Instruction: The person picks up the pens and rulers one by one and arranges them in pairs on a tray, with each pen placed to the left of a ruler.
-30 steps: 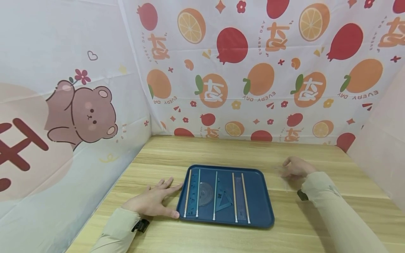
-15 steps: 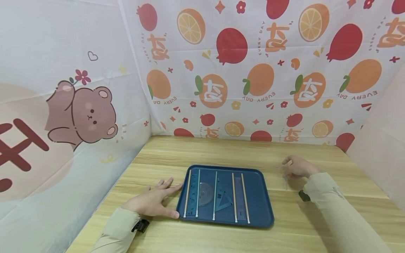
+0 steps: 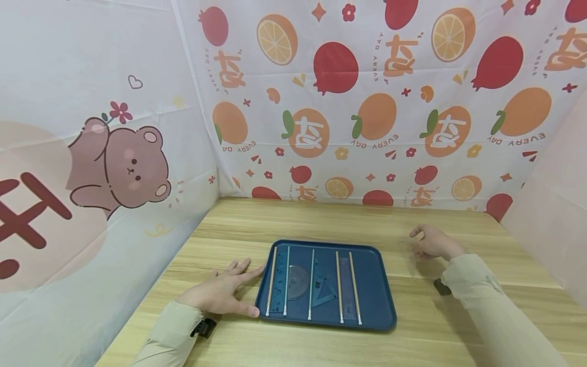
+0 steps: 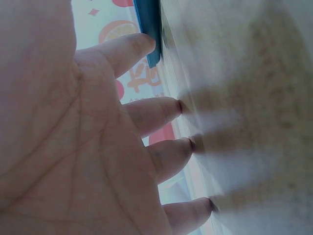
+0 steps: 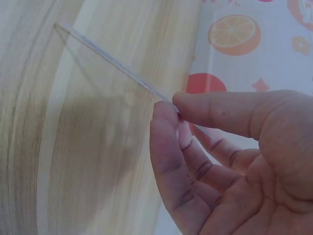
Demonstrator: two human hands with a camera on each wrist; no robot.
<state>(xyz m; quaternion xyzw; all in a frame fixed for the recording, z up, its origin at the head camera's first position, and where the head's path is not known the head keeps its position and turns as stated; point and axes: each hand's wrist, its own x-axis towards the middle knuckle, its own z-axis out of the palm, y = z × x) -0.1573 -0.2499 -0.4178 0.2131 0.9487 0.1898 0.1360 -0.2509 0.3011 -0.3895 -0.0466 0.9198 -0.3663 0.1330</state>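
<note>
My left hand (image 3: 220,291) lies spread beside the blue tray (image 3: 373,326), thumb and index finger at its left rim. In the left wrist view the other fingertips (image 4: 188,147) meet the tabletop. My right hand (image 3: 435,242), right of the tray, pinches a clear set square (image 5: 122,68) between thumb and index finger. The right wrist view shows it nearly edge-on, with fine graduations; its outline is faint in the head view. In the tray lie a teal ruler (image 3: 277,290), a clear protractor (image 3: 298,282), a teal set square (image 3: 326,294) and a purplish ruler (image 3: 349,293).
Several slim pencils (image 3: 313,280), gold and teal with pale ends, lie lengthwise in the tray between the drawing tools. Fruit-print cloth (image 3: 337,66) hangs behind the wooden table (image 3: 257,219), and a bear-print cloth (image 3: 137,168) covers the left side.
My right hand has shifted slightly to the right and turned the clear set square a little. The left hand, the tray and its contents have stayed put.
</note>
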